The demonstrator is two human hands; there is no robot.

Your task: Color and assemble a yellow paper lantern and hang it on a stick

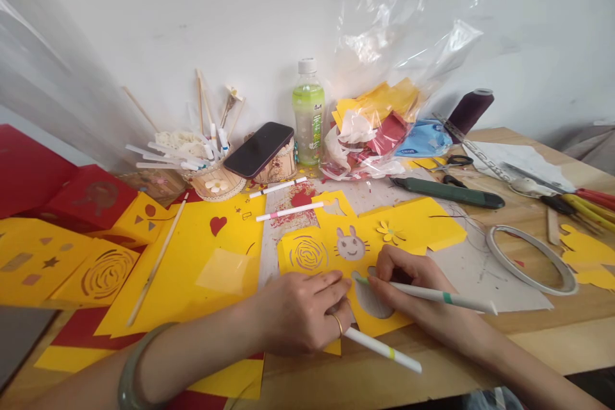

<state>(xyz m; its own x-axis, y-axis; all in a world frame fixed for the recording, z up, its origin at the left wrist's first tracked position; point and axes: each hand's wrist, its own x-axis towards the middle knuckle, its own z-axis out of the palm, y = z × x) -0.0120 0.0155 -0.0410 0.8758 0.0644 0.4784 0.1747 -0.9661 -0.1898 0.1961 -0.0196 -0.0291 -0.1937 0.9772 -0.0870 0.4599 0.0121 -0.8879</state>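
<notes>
My right hand [406, 278] pinches a white marker with a green band [446, 298], its tip at a grey shape cut into a yellow paper cutout [427, 218]. Resting on the lower left of that cutout is my left hand [307, 311], a ring on one finger. A second white marker, banded yellow [379, 349], is held in its curled fingers. On the cutout I see a rabbit face [352, 243], a yellow flower [388, 232] and a swirl pattern [307, 252]. Part of the paper is hidden under both hands.
Two more markers [288, 211] lie behind the cutout. At the back stand a green drink bottle [309, 115], a phone [259, 148] on woven pots and a plastic bag of scraps [369, 122]. A tape roll [531, 261] and a green cutter [449, 193] are at right.
</notes>
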